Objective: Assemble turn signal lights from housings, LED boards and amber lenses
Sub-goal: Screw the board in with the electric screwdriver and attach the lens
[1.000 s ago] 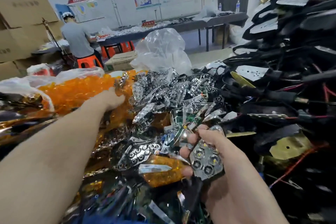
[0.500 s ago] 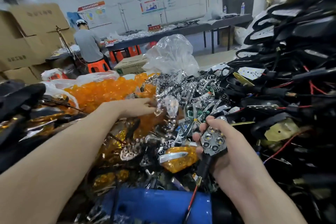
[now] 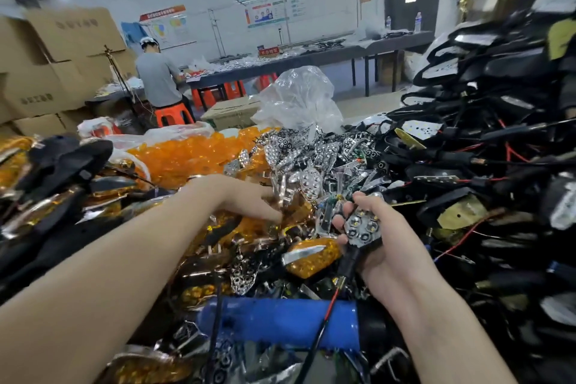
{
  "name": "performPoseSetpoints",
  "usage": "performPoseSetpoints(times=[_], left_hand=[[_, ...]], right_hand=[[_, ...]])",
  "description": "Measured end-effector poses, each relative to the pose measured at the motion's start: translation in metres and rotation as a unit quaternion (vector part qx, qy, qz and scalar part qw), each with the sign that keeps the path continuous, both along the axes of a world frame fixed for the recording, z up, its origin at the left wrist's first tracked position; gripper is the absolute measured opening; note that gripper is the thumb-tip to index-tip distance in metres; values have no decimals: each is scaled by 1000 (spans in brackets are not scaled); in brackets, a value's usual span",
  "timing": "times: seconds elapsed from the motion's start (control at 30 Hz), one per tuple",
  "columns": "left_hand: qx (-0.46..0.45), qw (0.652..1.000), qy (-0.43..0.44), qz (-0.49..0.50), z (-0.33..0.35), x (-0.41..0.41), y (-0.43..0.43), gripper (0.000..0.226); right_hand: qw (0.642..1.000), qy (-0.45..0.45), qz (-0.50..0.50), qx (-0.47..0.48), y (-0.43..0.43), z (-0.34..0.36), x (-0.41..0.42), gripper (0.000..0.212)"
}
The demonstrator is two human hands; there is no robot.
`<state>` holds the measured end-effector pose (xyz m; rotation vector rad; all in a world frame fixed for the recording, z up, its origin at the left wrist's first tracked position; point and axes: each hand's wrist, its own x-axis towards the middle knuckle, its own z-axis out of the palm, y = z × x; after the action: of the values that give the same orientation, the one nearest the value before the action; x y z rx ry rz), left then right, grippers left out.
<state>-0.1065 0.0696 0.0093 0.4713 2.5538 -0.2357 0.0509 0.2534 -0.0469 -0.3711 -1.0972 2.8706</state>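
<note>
amber lenses (image 3: 193, 156), chrome reflectors (image 3: 308, 162), black housings (image 3: 498, 121)

The one camera sits on the person's head and looks forward and a bit down, very near the heap of parts (image 3: 314, 162), with the left arm (image 3: 109, 274) and right arm (image 3: 436, 305) showing at the bottom.

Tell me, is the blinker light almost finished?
Partway. Looks done: a silver four-LED board sits in the black plastic housing gripped by the right hand. In hand: the left hand reaches into the pile of loose parts; what it touches is unclear. Left: no lens covers the board yet; an orange see-through lens lies just beside it.
</note>
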Motion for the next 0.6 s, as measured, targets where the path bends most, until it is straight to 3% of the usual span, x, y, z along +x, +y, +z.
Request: performPoseSetpoints(times=[0.17,0.27,0.47,0.6], left_hand=[[117,992,20,-48,33,41,-17,55],[210,973,53,-73,46,73,-16,43],[159,966,167,-115,15,121,-11,40],[241,910,313,-128,1,140,-9,43]], right_hand=[[1000,2,0,18,0,1,2,7],[1000,-1,-1,25,-1,3,5,10],[998,-2,-11,54,-4,7,11,16],[997,36,-45,55,-2,13,23,19]])
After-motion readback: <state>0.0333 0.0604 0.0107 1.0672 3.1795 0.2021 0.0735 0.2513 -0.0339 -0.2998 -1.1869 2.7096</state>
